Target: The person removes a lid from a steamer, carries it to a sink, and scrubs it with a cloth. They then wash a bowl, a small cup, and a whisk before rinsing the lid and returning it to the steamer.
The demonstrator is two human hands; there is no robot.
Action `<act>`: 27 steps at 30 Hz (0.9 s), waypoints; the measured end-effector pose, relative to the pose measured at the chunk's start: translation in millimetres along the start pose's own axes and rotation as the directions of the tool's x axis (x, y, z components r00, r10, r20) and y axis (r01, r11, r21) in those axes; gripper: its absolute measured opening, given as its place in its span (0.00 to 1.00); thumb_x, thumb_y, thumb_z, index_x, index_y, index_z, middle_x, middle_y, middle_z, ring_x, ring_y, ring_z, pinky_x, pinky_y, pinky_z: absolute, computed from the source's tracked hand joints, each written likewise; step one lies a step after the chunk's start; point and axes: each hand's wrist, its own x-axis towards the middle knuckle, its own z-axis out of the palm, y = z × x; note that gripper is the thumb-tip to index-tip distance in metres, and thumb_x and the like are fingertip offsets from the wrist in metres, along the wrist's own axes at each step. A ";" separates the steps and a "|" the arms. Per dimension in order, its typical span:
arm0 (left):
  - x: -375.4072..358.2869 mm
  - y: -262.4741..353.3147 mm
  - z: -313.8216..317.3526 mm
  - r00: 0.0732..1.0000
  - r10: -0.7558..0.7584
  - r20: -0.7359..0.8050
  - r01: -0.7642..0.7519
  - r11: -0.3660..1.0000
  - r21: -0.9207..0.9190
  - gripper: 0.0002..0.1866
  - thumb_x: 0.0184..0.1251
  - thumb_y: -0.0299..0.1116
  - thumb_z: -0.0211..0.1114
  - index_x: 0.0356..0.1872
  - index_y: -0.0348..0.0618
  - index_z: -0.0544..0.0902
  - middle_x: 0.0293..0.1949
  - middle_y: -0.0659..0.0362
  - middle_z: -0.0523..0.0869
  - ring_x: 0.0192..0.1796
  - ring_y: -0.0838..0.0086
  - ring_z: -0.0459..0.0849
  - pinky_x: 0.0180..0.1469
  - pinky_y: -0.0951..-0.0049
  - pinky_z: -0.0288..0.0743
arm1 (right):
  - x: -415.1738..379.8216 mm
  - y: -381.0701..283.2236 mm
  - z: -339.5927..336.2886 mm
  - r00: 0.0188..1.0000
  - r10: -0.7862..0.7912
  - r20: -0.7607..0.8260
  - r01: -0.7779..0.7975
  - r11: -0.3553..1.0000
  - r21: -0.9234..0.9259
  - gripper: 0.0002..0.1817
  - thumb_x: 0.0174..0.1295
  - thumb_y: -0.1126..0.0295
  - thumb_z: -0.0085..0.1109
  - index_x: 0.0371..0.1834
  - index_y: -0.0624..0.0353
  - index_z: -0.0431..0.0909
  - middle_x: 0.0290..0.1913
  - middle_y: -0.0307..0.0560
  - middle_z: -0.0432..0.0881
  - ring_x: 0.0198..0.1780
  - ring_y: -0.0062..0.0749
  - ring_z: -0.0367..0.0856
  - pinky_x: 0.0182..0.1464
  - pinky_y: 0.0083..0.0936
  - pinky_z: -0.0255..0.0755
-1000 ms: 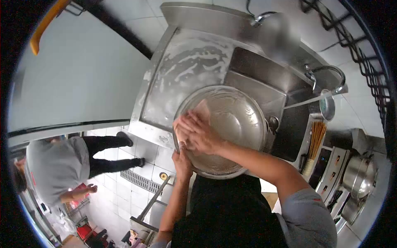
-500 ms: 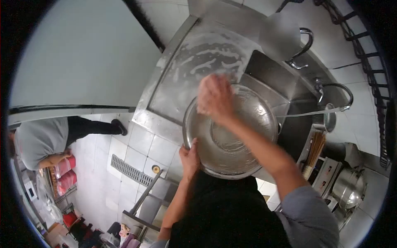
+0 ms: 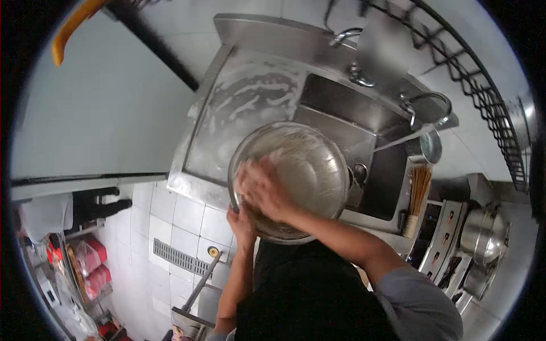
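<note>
A wide, shallow metal basin [image 3: 318,187] is tilted over the front edge of the sink, its inside wet and streaked with suds. My left hand [image 3: 243,226] grips its near-left rim, with the thumb on the inside. Inside the basin, my right hand [image 3: 263,188] presses near the left wall, its fingers curled and blurred by motion. A pale scrap shows past those fingers, but what it is cannot be made out.
Foam streaks the steel drainboard [image 3: 227,113]. Right of it is a sink [image 3: 341,94], where water runs from a curved faucet [image 3: 438,96]. A bamboo brush [image 3: 420,187], a metal pot [image 3: 483,236] and a small metal container [image 3: 430,145] stand right. Another person [image 3: 48,213] is far left.
My right hand has moved from the basin's far rim down to its inner left side. The basin sits further left in view, and the other person has moved back toward the left edge.
</note>
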 end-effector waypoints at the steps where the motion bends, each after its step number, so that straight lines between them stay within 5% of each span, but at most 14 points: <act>1: 4.3 -9.5 -4.0 1.000 -0.017 0.025 0.019 0.997 -0.072 0.16 0.79 0.38 0.55 0.49 0.33 0.80 0.38 0.59 0.84 0.38 0.76 0.79 0.40 0.74 0.73 | -19.2 -5.5 7.7 0.986 -0.161 0.039 0.166 0.947 -0.276 0.32 0.60 0.62 0.66 0.68 0.54 0.68 0.65 0.54 0.69 0.71 0.57 0.62 0.78 0.56 0.46; 3: 7.5 -0.9 1.9 0.998 0.056 0.035 -0.053 0.994 -0.095 0.16 0.78 0.39 0.56 0.50 0.32 0.79 0.40 0.58 0.85 0.38 0.74 0.79 0.41 0.73 0.74 | -48.7 9.1 -18.1 0.962 -0.250 0.112 0.271 0.931 -0.244 0.33 0.61 0.61 0.65 0.69 0.55 0.67 0.66 0.55 0.69 0.71 0.57 0.63 0.78 0.56 0.45; 5: 1.0 12.8 6.5 0.998 0.004 -0.057 -0.008 0.997 -0.081 0.19 0.78 0.42 0.57 0.38 0.31 0.80 0.30 0.60 0.82 0.33 0.79 0.75 0.35 0.73 0.71 | -74.4 26.8 -78.8 0.975 -0.079 0.207 0.120 0.974 -0.194 0.34 0.61 0.57 0.64 0.70 0.55 0.68 0.69 0.57 0.67 0.72 0.57 0.61 0.78 0.58 0.42; 6: 1.4 13.4 4.8 0.998 0.005 -0.056 -0.007 0.999 -0.041 0.19 0.77 0.41 0.58 0.39 0.30 0.80 0.32 0.58 0.84 0.34 0.78 0.76 0.37 0.73 0.72 | -66.4 35.7 -113.9 0.960 0.173 0.221 -0.133 0.974 -0.185 0.33 0.61 0.55 0.64 0.69 0.54 0.70 0.71 0.58 0.65 0.74 0.57 0.58 0.78 0.60 0.41; 8: 2.3 16.9 8.5 0.997 0.045 -0.055 -0.047 0.998 -0.039 0.18 0.77 0.41 0.59 0.39 0.30 0.80 0.32 0.59 0.84 0.34 0.78 0.76 0.37 0.73 0.72 | -45.1 84.0 -130.9 0.982 -0.004 0.190 0.154 0.610 -0.777 0.33 0.57 0.52 0.65 0.65 0.53 0.74 0.75 0.59 0.61 0.77 0.54 0.55 0.77 0.58 0.44; 9: 0.3 18.2 11.4 0.996 0.077 -0.047 -0.078 0.996 -0.035 0.18 0.76 0.40 0.59 0.39 0.30 0.80 0.33 0.59 0.83 0.34 0.78 0.76 0.37 0.74 0.72 | -24.5 87.8 -126.5 0.984 -0.040 0.174 0.168 0.530 -0.831 0.33 0.57 0.51 0.64 0.65 0.53 0.73 0.75 0.58 0.60 0.77 0.55 0.54 0.77 0.58 0.45; 11: -1.0 22.1 17.6 0.992 0.121 -0.043 -0.121 0.993 -0.015 0.18 0.76 0.40 0.60 0.40 0.30 0.80 0.33 0.60 0.83 0.34 0.78 0.76 0.37 0.74 0.72 | 23.3 118.1 -61.0 0.988 -0.121 0.098 0.155 0.716 -0.681 0.35 0.58 0.51 0.64 0.68 0.53 0.70 0.76 0.58 0.59 0.77 0.58 0.53 0.77 0.58 0.44; 13: -2.1 23.1 18.8 0.988 0.154 -0.025 -0.154 0.988 0.016 0.18 0.75 0.40 0.60 0.40 0.30 0.80 0.33 0.60 0.83 0.35 0.78 0.76 0.38 0.74 0.72 | 50.8 102.9 -2.1 0.998 -0.062 0.005 0.062 0.987 -0.151 0.36 0.60 0.53 0.62 0.70 0.52 0.66 0.76 0.57 0.58 0.77 0.60 0.52 0.77 0.60 0.42; 16: -0.4 6.4 3.7 0.998 0.052 0.029 -0.050 0.997 -0.065 0.18 0.76 0.41 0.59 0.43 0.30 0.80 0.34 0.60 0.83 0.35 0.78 0.76 0.38 0.74 0.72 | 3.8 16.9 2.6 0.972 -0.236 0.013 0.229 0.928 -0.292 0.33 0.61 0.54 0.62 0.69 0.54 0.67 0.73 0.57 0.62 0.76 0.59 0.56 0.76 0.61 0.44; 19: -3.2 9.1 6.9 0.999 0.030 -0.016 -0.032 0.989 -0.147 0.19 0.78 0.42 0.57 0.43 0.31 0.80 0.34 0.59 0.83 0.35 0.77 0.76 0.38 0.74 0.72 | -46.9 21.9 -43.6 0.937 -0.258 0.236 0.311 0.924 -0.223 0.35 0.59 0.55 0.64 0.69 0.55 0.66 0.73 0.57 0.62 0.76 0.59 0.56 0.77 0.62 0.44; 21: -4.2 15.5 2.4 0.999 -0.042 -0.019 0.040 0.994 -0.106 0.21 0.78 0.44 0.55 0.43 0.30 0.79 0.34 0.58 0.83 0.36 0.76 0.77 0.39 0.73 0.72 | -64.2 69.7 -88.0 0.952 0.000 0.305 0.112 0.931 -0.348 0.36 0.56 0.49 0.65 0.67 0.54 0.72 0.73 0.55 0.63 0.77 0.55 0.54 0.78 0.61 0.42; 23: 1.8 14.0 3.9 0.998 0.048 -0.030 -0.047 0.999 0.004 0.22 0.79 0.44 0.55 0.42 0.28 0.79 0.34 0.56 0.83 0.35 0.74 0.77 0.38 0.72 0.73 | -38.6 113.9 -111.4 0.978 -0.143 0.153 0.209 0.703 -0.680 0.31 0.54 0.54 0.67 0.60 0.57 0.76 0.63 0.54 0.71 0.68 0.53 0.65 0.73 0.58 0.50; 25: 0.6 20.7 4.1 0.999 0.048 0.002 -0.048 0.997 0.066 0.23 0.78 0.44 0.56 0.43 0.26 0.79 0.34 0.54 0.84 0.35 0.72 0.78 0.39 0.70 0.74 | 11.6 122.8 -82.3 0.970 -0.237 -0.054 0.158 0.787 -0.597 0.26 0.55 0.60 0.66 0.57 0.57 0.77 0.59 0.53 0.73 0.65 0.50 0.67 0.71 0.58 0.52; 27: -0.2 22.8 6.5 0.997 0.073 0.018 -0.075 0.991 0.114 0.21 0.78 0.42 0.56 0.44 0.26 0.80 0.36 0.52 0.85 0.37 0.71 0.79 0.40 0.69 0.75 | 42.9 108.9 -29.7 0.959 -0.157 -0.236 0.100 0.966 -0.238 0.22 0.57 0.64 0.63 0.54 0.56 0.76 0.60 0.53 0.71 0.65 0.49 0.67 0.71 0.59 0.52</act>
